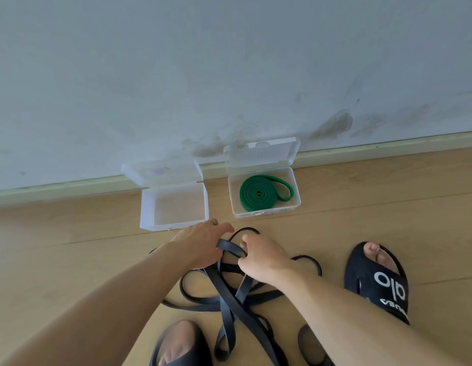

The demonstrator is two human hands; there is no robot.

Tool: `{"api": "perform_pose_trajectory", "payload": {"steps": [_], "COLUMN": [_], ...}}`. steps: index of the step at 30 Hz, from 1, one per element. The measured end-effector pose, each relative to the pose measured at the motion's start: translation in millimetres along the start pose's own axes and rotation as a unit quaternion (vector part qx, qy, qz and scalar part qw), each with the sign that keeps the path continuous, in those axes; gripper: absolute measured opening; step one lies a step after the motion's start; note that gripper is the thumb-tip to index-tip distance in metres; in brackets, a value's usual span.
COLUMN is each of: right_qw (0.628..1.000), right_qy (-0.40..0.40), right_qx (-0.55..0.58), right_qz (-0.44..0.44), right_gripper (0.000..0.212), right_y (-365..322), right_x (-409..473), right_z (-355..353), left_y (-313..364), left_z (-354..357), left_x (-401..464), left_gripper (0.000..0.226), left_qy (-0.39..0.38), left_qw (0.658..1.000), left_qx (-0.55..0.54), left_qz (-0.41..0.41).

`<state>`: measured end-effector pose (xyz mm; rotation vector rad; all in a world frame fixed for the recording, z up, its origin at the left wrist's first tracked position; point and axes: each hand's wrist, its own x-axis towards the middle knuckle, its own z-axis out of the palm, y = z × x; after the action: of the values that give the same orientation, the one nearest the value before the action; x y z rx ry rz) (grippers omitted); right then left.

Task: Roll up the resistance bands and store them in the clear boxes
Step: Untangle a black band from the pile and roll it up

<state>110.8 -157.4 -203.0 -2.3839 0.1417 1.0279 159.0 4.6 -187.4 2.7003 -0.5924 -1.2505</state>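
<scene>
A black resistance band [229,310] lies in a loose tangle on the wooden floor between my feet. My left hand [200,244] and my right hand [261,256] both grip one folded end of it, held just above the floor. Two clear boxes stand open against the wall. The left clear box [147,210] holds nothing and sits just beyond my left hand. The right clear box [295,188] holds a rolled green band [258,192] with a loose loop at its right side.
My feet in black slides stand at the right [380,283] and at the bottom centre [177,344]. A skirting board [388,149] and a stained pale wall run behind the boxes. Bare wooden floor stretches to the left.
</scene>
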Motion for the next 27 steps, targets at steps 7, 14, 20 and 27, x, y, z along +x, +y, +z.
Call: {"api": "perform_pose_trajectory", "payload": {"steps": [7, 14, 20, 27], "right_qw": [0.996, 0.97, 0.898, 0.867], "right_qy": [0.02, 0.084, 0.152, 0.225], "right_qx": [0.045, 0.143, 0.31, 0.291], "right_qz": [-0.08, -0.177, -0.272, -0.335], "right_gripper": [0.005, 0.013, 0.018, 0.007], "right_y": [-33, -77, -92, -97], "right_x": [-91, -227, -308, -331], "right_z": [-83, -171, -201, -208], "left_y": [34, 95, 133, 162], "left_z": [-68, -109, -123, -138], "left_x": [-91, -199, -266, -291], "left_gripper": [0.02, 0.009, 0.069, 0.012], "left_qy": [0.035, 0.171, 0.204, 0.303], "left_qw": [0.999, 0.98, 0.921, 0.886], "left_qx": [0.027, -0.067, -0.286, -0.31], "left_qz": [0.019, 0.071, 0.171, 0.165]}}
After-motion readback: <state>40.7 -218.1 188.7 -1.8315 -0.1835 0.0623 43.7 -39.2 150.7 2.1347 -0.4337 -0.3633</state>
